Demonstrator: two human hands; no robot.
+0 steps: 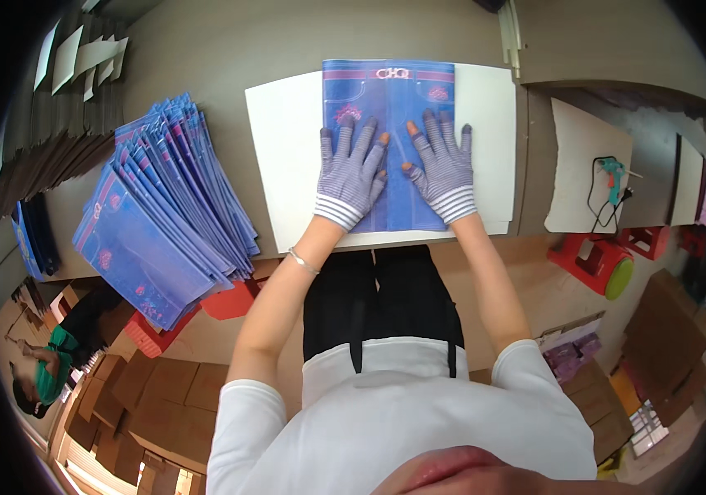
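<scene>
A flat blue printed sheet with a denim pattern lies on a white board on the grey table. My left hand, in a striped knit glove, presses flat on the sheet's left half with fingers spread. In a matching glove, my right hand rests flat on the right half, its fingers apart too. Neither hand grips anything. A thin bracelet sits on my left wrist.
A fanned stack of the same blue sheets lies at the table's left. A glue gun with a cord rests on a white board at right. Red stools and cardboard cartons stand on the floor. A person sits at lower left.
</scene>
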